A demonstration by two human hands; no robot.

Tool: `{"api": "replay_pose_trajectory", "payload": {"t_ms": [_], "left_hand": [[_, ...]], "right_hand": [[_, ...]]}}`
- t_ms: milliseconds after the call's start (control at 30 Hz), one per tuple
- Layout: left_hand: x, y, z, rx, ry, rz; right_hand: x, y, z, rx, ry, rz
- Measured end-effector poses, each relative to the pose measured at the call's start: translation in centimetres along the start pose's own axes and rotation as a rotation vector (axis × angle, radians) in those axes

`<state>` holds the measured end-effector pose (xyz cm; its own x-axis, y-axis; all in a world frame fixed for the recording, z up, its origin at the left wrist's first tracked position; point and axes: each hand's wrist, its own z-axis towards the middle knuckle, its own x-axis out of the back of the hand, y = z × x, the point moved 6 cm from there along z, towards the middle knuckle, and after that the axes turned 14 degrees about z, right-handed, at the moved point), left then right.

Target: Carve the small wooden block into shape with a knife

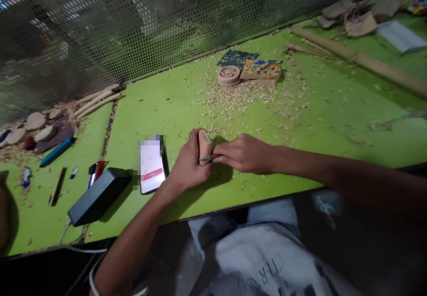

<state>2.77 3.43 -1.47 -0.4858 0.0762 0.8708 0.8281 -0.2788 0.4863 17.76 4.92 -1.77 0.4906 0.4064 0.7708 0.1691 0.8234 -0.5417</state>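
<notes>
My left hand (191, 162) is closed around a small pale block of wood (204, 144), held upright just above the green table. In my right hand (242, 153) is a carving knife (207, 158), its short blade lying against the lower part of the wood's near face. Most of the knife's handle is hidden by my fingers. A phone (151, 165) with a lit screen lies on the table left of my left hand. Wood shavings (230, 100) are scattered beyond both hands.
Behind the shavings are a round carved wooden dish (229, 75) and a painted block (262, 69). A black box (99, 196) with a cable and a blue marker (57, 151) lie at left. A bamboo pole (363, 60) lies at right. Perforated mesh (150, 25) borders the back.
</notes>
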Motion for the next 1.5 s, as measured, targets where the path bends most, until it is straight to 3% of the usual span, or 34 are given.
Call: {"api": "replay_pose_trajectory", "payload": {"t_ms": [567, 633, 767, 833, 933, 1133, 1500], "left_hand": [[0.1, 0.1, -0.4, 0.047, -0.099, -0.076], [0.2, 0.1, -0.6, 0.045, -0.106, -0.093], [0.0, 0.0, -1.1, 0.019, -0.159, -0.135], [0.1, -0.4, -1.1, 0.052, -0.124, -0.157], [0.4, -0.7, -0.7, 0.074, -0.075, -0.141], [0.4, -0.8, -0.3, 0.079, -0.042, -0.18], [-0.4, 0.0, -0.5, 0.024, -0.133, -0.263]], "right_hand": [[1.2, -0.1, 0.3, 0.029, 0.079, 0.061], [2.6, 1.1, 0.4, 0.0, 0.158, 0.122], [8.0, 6.2, -0.9, -0.198, 0.575, 0.157], [9.5, 7.6, -1.5, -0.232, 0.678, 0.125], [7.9, 6.7, -1.1, -0.182, 0.535, 0.142], [2.1, 0.5, 0.0, 0.046, 0.214, 0.156], [0.7, -0.3, 0.2, 0.08, 0.083, 0.117]]}}
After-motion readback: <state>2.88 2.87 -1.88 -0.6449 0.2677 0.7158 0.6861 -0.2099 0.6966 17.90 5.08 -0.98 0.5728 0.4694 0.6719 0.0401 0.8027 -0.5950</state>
